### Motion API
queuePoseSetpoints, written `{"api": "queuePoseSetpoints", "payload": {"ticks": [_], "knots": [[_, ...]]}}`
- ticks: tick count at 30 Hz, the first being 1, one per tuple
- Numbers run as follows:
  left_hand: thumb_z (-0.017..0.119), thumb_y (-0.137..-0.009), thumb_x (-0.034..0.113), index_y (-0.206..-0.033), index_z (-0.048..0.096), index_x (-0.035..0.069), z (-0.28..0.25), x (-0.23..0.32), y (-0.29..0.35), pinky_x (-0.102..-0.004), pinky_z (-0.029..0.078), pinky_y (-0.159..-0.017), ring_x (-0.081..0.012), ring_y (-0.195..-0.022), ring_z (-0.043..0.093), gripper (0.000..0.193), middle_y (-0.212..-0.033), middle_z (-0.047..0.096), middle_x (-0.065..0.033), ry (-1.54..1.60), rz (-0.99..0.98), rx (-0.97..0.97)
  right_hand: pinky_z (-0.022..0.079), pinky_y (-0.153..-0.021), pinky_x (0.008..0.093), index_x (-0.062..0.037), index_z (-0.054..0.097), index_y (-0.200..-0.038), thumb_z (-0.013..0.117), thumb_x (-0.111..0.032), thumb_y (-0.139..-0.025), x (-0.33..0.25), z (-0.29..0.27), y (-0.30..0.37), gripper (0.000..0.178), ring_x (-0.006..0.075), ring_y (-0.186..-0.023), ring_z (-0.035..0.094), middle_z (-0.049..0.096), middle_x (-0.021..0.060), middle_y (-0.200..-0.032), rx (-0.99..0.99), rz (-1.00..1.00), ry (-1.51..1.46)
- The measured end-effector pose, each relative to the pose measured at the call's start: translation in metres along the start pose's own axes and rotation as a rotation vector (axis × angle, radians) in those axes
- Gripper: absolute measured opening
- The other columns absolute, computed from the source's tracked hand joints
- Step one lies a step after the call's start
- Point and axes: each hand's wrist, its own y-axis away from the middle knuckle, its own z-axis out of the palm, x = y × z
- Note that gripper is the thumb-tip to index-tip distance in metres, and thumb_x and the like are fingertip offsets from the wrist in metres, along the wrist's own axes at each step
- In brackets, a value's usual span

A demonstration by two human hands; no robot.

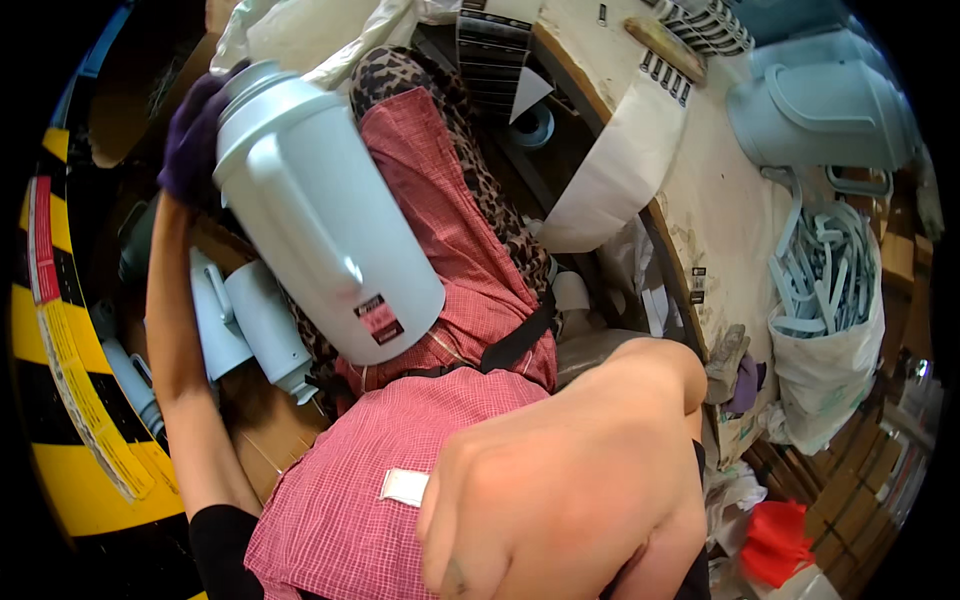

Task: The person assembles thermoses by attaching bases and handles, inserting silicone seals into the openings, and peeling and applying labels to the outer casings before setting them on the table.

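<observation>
A pale blue vacuum jug body with a side handle leans across my lap, its neck toward the upper left. My left hand, in a purple glove, grips it at the neck end. A small dark and pink label is on the jug's side near its base. Close to the camera, my bare right hand is curled with its fingers mostly hidden. A small white tab shows beside its knuckles; whether the hand pinches it or it belongs to my pink checked apron, I cannot tell.
On my right stands a worktable with label strips and a hanging white sheet. Another blue jug stands beyond a bag of blue handles. Blue jug bodies lie at left, near a yellow-and-black striped edge.
</observation>
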Motion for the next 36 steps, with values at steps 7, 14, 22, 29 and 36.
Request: {"api": "queuePoseSetpoints", "payload": {"ticks": [7, 14, 22, 29, 36], "knots": [[0.055, -0.103, 0.032, -0.100, 0.069, -0.004, -0.065, 0.043, -0.101, -0.0386, 0.053, -0.080, -0.0207, -0.083, 0.070, 0.038, -0.093, 0.074, -0.0140, -0.260, -0.967, -0.549, 0.040, -0.044, 0.0336, -0.0045, 0.055, -0.064, 0.071, -0.010, -0.084, -0.006, -0.005, -0.016, 0.026, 0.0214, -0.047, 0.055, 0.056, 0.0037, -0.057, 0.048, -0.161, -0.340], [0.064, -0.091, 0.025, -0.109, 0.076, 0.009, 0.061, -0.027, -0.150, -0.0458, 0.057, -0.089, -0.0376, -0.104, 0.071, 0.027, -0.113, 0.073, -0.0170, -0.948, -0.761, -1.035, 0.056, -0.067, 0.0418, 0.0030, 0.059, -0.076, 0.066, -0.015, -0.090, -0.018, -0.035, 0.019, 0.024, 0.0355, -0.074, 0.066, 0.068, 0.0180, -0.084, 0.137, -0.104, 0.244], [0.056, -0.095, 0.055, -0.152, 0.044, 0.021, 0.245, 0.133, -0.264, -0.0523, 0.012, -0.126, -0.0223, -0.152, 0.030, 0.067, -0.162, 0.038, -0.0027, -0.220, 0.144, -0.409, 0.042, -0.105, 0.0446, -0.0053, 0.066, -0.126, 0.070, -0.029, -0.093, -0.151, -0.273, 0.274, 0.041, 0.0367, -0.119, 0.056, 0.063, 0.0155, -0.127, 1.045, 0.635, 2.186], [0.053, -0.095, 0.060, -0.155, 0.039, 0.013, 0.274, 0.192, -0.215, -0.0593, 0.010, -0.124, -0.0258, -0.152, 0.030, 0.078, -0.164, 0.034, -0.0092, -0.145, 0.070, -0.544, 0.042, -0.103, 0.0458, -0.0107, 0.061, -0.138, 0.071, -0.041, -0.091, -0.152, -0.293, 0.294, 0.056, 0.0353, -0.117, 0.053, 0.060, 0.0128, -0.128, 0.815, 0.828, 2.303], [0.066, -0.087, 0.054, -0.150, 0.046, 0.013, 0.235, 0.194, -0.191, -0.0569, 0.017, -0.124, -0.0268, -0.149, 0.035, 0.078, -0.158, 0.042, -0.0112, -0.069, -0.007, -0.502, 0.042, -0.103, 0.0444, -0.0167, 0.071, -0.126, 0.078, -0.032, -0.086, -0.118, -0.253, 0.267, 0.043, 0.0305, -0.123, 0.048, 0.058, 0.0049, -0.131, 1.094, 0.530, 2.277]]}}
